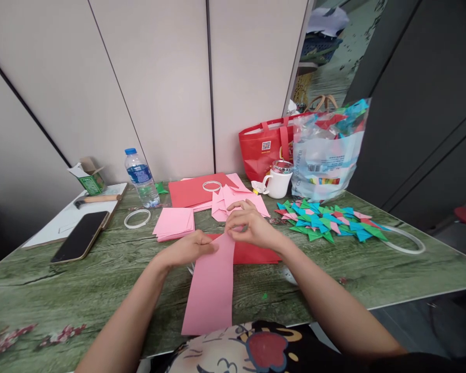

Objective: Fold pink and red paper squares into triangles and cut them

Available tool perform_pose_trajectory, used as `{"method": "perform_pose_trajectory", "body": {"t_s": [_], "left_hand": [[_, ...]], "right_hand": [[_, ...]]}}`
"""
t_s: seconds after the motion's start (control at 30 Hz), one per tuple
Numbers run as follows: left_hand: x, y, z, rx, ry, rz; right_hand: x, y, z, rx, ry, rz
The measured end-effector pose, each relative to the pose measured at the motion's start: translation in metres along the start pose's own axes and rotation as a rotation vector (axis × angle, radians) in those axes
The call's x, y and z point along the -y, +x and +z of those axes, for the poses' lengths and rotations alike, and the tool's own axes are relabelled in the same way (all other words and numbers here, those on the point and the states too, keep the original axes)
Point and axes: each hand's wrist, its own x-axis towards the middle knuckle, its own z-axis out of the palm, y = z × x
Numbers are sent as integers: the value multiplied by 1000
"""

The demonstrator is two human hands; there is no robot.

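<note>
A long pink paper strip point(212, 290) lies on the green table point(81, 290), running from my chest toward the middle. My left hand point(188, 249) is closed and pinches the strip's far left edge. My right hand point(248, 224) grips the strip's far end with curled fingers. Under the strip's far end lies a red sheet point(256, 254). Just beyond my hands sit a stack of small pink squares point(174, 224) and a heap of folded pink pieces point(233, 202).
A black phone point(80, 236) rests on a white board at left, beside a hammer point(97, 199), a water bottle point(141, 177) and a tape ring point(137, 218). Right of centre are folded green, blue and pink triangles point(328, 220), a white mug point(277, 180), a plastic bag point(328, 150) and a red bag point(264, 147).
</note>
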Motion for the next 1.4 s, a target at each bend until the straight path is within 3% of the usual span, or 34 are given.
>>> {"method": "perform_pose_trajectory", "body": {"t_s": [0.3, 0.43, 0.53, 0.6, 0.7, 0.8, 0.97, 1.17, 1.4], "left_hand": [[-3, -3, -3, -32, -106, -23], [-4, -5, -4, -43, -202, -40], [-5, -5, -2, -64, -293, -68], [-5, -3, 0, -97, -348, -75], [-4, 1, 3, -145, -379, -66], [-3, 3, 6, -145, -385, -51], [-7, 4, 7, -138, -437, -7], [-10, 3, 8, -126, -505, -14], [-7, 6, 11, -243, -611, -54]], "right_hand": [[-27, -1, -14, -91, -6, 62], [-37, 0, -20, -240, 3, 120], [-35, 2, -19, -373, 201, 278], [-28, 5, -13, -354, 449, 399], [-16, 7, 2, -178, 805, 533], [-8, 7, 12, -121, 907, 572], [-5, 7, 11, -232, 892, 610], [-9, 8, 13, -304, 846, 529], [-13, 10, 15, -359, 829, 551]]}}
